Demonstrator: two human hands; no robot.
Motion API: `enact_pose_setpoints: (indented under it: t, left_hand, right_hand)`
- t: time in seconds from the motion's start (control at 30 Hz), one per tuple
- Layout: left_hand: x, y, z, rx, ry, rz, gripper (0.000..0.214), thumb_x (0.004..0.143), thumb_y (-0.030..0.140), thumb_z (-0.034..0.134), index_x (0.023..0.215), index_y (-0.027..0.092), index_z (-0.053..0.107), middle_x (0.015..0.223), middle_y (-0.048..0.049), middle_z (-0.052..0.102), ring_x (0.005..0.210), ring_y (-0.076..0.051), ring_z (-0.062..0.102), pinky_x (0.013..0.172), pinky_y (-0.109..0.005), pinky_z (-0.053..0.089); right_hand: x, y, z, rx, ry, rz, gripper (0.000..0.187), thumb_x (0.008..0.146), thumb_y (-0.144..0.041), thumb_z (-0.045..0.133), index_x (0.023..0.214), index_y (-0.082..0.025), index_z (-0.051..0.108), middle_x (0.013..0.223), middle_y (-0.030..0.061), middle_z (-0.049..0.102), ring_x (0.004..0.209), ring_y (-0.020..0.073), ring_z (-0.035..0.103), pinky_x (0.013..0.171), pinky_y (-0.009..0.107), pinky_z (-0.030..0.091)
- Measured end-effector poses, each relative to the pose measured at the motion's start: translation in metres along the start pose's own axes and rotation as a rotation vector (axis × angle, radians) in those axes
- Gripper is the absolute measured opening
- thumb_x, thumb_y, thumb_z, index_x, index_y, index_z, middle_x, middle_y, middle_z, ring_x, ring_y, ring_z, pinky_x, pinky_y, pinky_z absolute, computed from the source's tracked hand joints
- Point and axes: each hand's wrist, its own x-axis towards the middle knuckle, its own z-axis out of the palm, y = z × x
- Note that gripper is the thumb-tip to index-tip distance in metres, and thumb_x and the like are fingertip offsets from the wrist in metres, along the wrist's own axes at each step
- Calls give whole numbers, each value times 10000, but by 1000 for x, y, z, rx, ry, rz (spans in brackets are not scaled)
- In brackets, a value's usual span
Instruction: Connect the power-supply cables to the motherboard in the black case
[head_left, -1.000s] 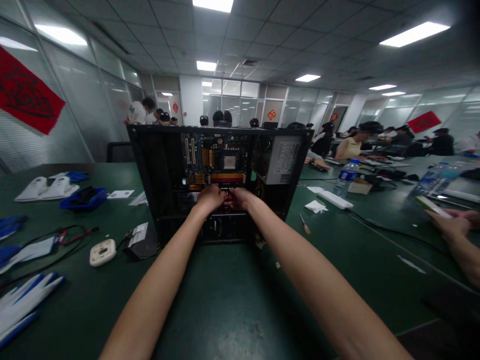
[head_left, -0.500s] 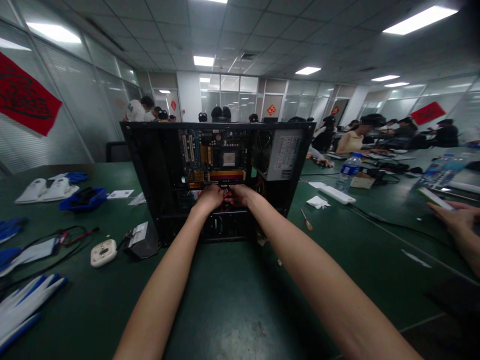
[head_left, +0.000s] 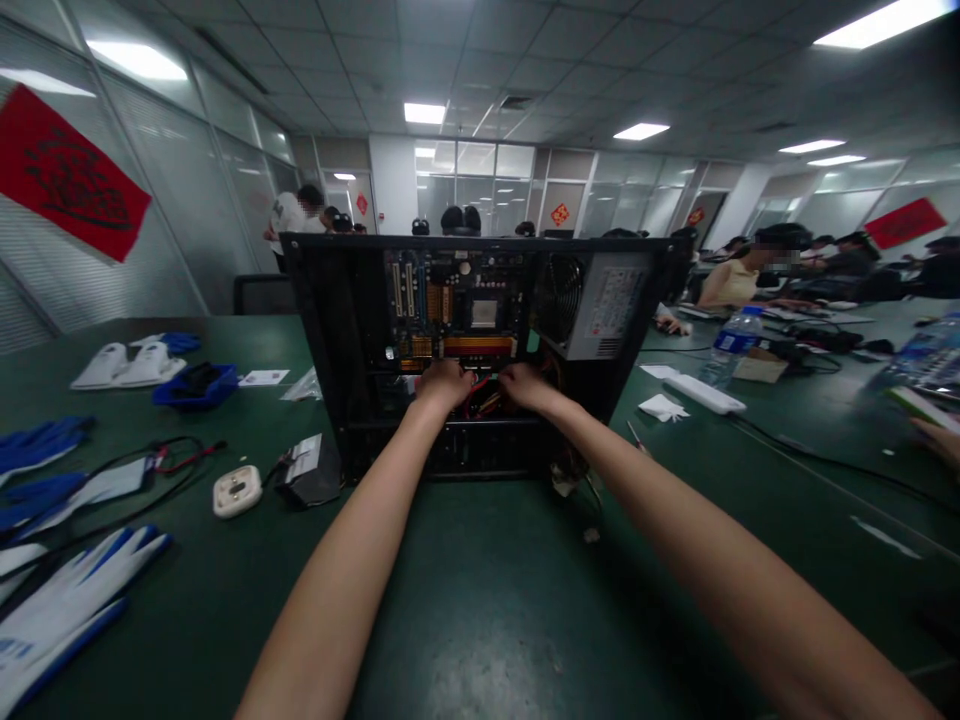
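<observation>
An open black computer case point(head_left: 480, 470) stands on the green table, its inside facing me. Within it are a motherboard point(head_left: 439, 290) with a bare square processor and a grey power supply point(head_left: 600, 305) with a fan at the upper right. Both hands reach in below the red and yellow memory slots point(head_left: 480, 346). My left hand point(head_left: 445, 383) is closed at one end of a bundle of red and yellow power cables point(head_left: 481, 395). Opposite it, my right hand point(head_left: 527, 386) has its fingers curled together around the cables' other side. The fingertips are partly hidden.
Left of the case lie a black drive-like box point(head_left: 309, 470), a white square device point(head_left: 237, 491), a blue tray point(head_left: 196, 386) and blue-white gloves point(head_left: 75, 600). Rightward are a white power strip point(head_left: 705, 392), a water bottle point(head_left: 735, 340) and a crumpled tissue point(head_left: 663, 408). Other people sit beyond.
My hands have drawn a little apart, so more of the red and yellow cables shows between them. The whole scene has shifted right as my view turned slightly left.
</observation>
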Motion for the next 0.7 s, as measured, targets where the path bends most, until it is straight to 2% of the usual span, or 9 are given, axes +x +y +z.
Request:
enact_pose_setpoints:
  t: [0.1, 0.17, 0.3, 0.47, 0.7]
  left_hand:
    - [0, 0, 0, 2, 16, 1, 377, 903, 461, 559, 1040, 189, 782, 1122, -165, 763, 1059, -287, 706, 846, -330, 524]
    - [-1, -1, -1, -6, 23, 6, 385, 905, 459, 557, 1060, 185, 779, 1113, -169, 764, 1064, -292, 705, 842, -331, 528]
    - [-3, -1, 0, -4, 31, 12, 384, 915, 442, 546, 1083, 183, 775, 1120, -172, 760, 1076, -297, 703, 849, -337, 530]
    - [-1, -1, 1, 27, 58, 23, 401, 960, 435, 492, 1075, 171, 772, 1154, -184, 747, 1094, -280, 695, 893, -335, 518]
    - [-9, 6, -4, 148, 74, 20, 392, 984, 437, 485, 1116, 184, 754, 1161, -175, 741, 1076, -289, 700, 878, -350, 525]
  right_hand:
    - [-3, 1, 0, -350, 59, -246, 250, 1001, -179, 484, 1035, -131, 727, 1087, 173, 741, 1091, 282, 684, 880, 292, 490]
    - [-4, -2, 3, -485, 82, -305, 261, 993, -164, 479, 1046, -125, 732, 1142, 207, 730, 1104, 300, 682, 900, 314, 484]
    - [-4, -7, 4, -567, 75, -272, 275, 973, -162, 485, 1071, -124, 739, 1142, 244, 723, 1055, 345, 702, 866, 369, 505]
    - [-3, -7, 3, -612, 79, -221, 310, 993, -256, 487, 1104, -129, 747, 1147, 259, 717, 1061, 373, 703, 867, 411, 515]
    - [-1, -4, 4, -567, 84, -213, 343, 1010, -294, 462, 1090, -140, 757, 1154, 256, 719, 1066, 372, 701, 877, 421, 511]
